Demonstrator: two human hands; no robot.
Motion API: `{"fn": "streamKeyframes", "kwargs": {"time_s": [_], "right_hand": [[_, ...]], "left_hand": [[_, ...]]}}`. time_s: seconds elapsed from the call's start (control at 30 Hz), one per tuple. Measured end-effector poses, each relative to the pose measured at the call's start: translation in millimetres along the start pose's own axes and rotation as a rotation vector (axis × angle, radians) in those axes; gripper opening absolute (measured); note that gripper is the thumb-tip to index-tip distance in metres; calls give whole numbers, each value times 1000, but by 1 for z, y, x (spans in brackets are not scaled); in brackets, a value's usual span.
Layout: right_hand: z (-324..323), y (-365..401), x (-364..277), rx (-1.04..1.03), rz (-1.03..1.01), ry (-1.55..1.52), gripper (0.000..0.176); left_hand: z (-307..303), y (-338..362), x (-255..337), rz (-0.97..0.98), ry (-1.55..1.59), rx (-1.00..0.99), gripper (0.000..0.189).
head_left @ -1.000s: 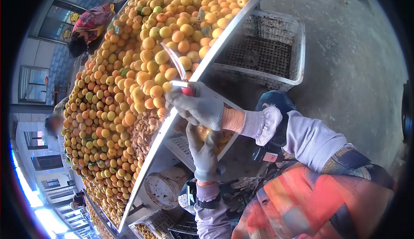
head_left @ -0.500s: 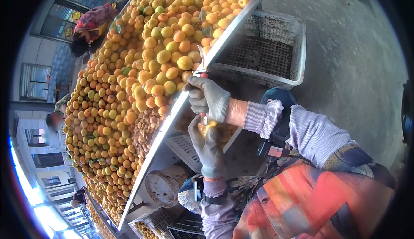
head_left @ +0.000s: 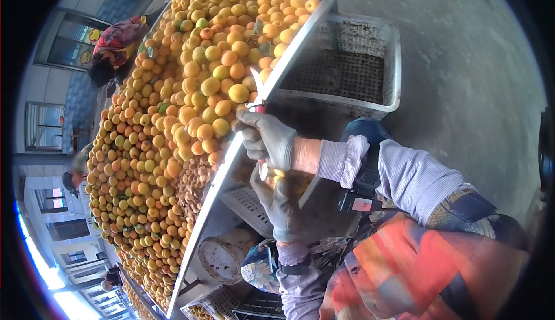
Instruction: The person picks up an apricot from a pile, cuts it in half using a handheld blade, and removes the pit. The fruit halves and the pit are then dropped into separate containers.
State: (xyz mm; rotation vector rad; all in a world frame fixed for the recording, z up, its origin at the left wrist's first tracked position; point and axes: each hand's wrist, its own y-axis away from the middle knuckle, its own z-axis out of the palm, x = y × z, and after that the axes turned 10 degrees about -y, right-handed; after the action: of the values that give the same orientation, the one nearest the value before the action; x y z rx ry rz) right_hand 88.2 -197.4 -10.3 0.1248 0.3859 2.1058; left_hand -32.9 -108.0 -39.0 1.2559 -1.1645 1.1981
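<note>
My right hand [head_left: 269,141], in a grey glove, grips a small knife [head_left: 258,97] with a red handle; its blade points up over the metal edge of the table [head_left: 228,164]. The blade tip is beside the apricots [head_left: 173,118] heaped on that table. Just below it, my left hand [head_left: 278,204], also gloved, cups an apricot [head_left: 277,175] between thumb and fingers; most of the fruit is hidden. Both hands are over a white crate [head_left: 245,204] holding cut fruit.
A heap of brown pits [head_left: 193,178] lies at the table's edge. An empty white slatted crate [head_left: 347,66] stands on the concrete floor. A round weighing scale [head_left: 222,256] sits below the table. Another person in a patterned top [head_left: 115,43] bends over the far side.
My right hand swung the knife from lying across the fruit to upright and drew back to the table's edge. My left hand stayed under it.
</note>
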Motion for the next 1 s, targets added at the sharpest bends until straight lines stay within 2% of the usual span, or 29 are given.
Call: {"fn": "streamKeyframes", "kwargs": {"time_s": [0.03,0.07,0.17,0.23,0.47,0.57,0.63,0.7,0.77,0.87,0.9,0.97,1.0], "right_hand": [[7,2,-1,-10,5,0,25],[14,9,-2,-27,-58,78,24],[12,15,-2,-143,-128,161,19],[13,16,0,-149,-181,296,18],[10,20,-3,-157,-117,302,19],[13,25,-3,-197,-85,353,20],[7,20,-2,-147,-92,271,20],[4,14,-1,-210,-61,298,20],[1,10,3,-156,-198,398,19],[-5,6,4,-154,-203,378,20],[-6,6,5,-150,-209,371,20],[-5,5,4,-130,-214,420,21],[-5,5,2,-109,-225,468,22]], "left_hand": [[1,-3,7,20,97,-14,61],[-7,-2,2,-74,-69,-6,64],[-7,-4,5,39,-175,33,59],[-15,-4,1,7,-215,18,56],[-13,-2,16,-18,-344,-10,49],[-16,-6,9,24,-237,-52,44],[-17,-6,17,-15,-263,-62,41],[-22,-8,17,-39,-288,-57,39],[-29,-10,7,438,-1072,-51,37],[-25,-11,2,496,-1180,19,32],[-19,-9,4,491,-1180,20,32],[0,-7,21,-106,-124,128,34],[-2,-7,18,-105,-123,130,34]]}}
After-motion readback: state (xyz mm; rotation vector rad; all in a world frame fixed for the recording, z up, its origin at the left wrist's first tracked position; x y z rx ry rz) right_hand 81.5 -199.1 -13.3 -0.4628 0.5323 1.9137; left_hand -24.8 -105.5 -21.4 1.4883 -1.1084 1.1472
